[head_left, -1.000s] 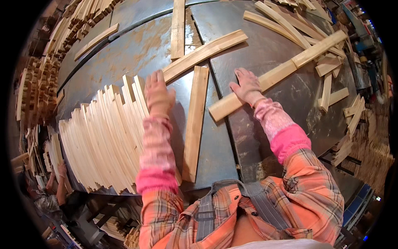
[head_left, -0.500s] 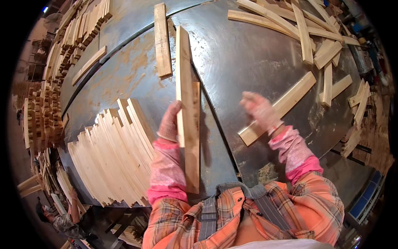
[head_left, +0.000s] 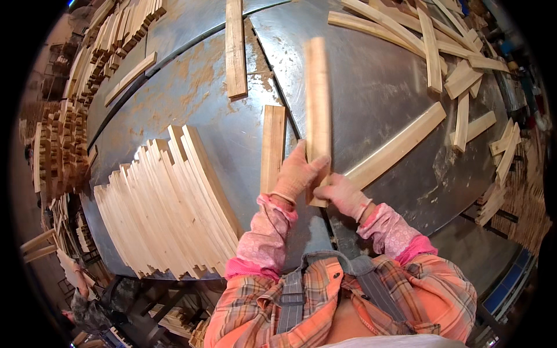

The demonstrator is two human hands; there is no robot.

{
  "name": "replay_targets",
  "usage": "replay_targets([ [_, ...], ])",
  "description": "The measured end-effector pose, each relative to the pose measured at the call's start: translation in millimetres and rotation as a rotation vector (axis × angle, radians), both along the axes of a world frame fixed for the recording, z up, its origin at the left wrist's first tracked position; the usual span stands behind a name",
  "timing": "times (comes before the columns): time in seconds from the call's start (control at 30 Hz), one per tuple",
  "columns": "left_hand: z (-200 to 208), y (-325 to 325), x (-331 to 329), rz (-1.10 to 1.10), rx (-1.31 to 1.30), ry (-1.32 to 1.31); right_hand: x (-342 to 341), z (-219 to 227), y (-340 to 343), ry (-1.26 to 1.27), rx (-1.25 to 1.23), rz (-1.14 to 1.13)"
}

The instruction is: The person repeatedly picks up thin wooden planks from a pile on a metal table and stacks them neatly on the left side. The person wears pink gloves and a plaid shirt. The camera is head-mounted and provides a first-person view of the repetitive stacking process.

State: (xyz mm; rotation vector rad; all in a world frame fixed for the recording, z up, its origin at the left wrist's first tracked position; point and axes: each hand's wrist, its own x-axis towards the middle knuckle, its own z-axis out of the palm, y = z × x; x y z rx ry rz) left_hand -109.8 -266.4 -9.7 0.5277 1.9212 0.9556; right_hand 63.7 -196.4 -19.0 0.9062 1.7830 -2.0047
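Centrally in frame, the fingers of the left hand [head_left: 297, 174] and right hand [head_left: 344, 196] grasp a pale, straight wooden board [head_left: 318, 98] near its lower end; even pressure should keep it steady.

Right hand [head_left: 346, 197] now on held board [head_left: 317, 98]

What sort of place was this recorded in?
Probably a woodworking shop: pale wooden strips lie side by side on a big metal table, with stacked wood beyond it at the left.
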Motion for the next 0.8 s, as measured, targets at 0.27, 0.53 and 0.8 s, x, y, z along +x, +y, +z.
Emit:
replay_targets([
  [0.27,-31,77,-111,0.341,0.287,-0.24,61,-36,13,0.103,-0.886,-0.666],
  [0.53,-17,159,-133,0.274,0.423,-0.726,88,18,12,-0.122,-0.561,-0.265],
  [0.8,-44,181,-127,0.53,0.492,-0.75,106,25,24,-0.216,-0.381,-0.136],
])
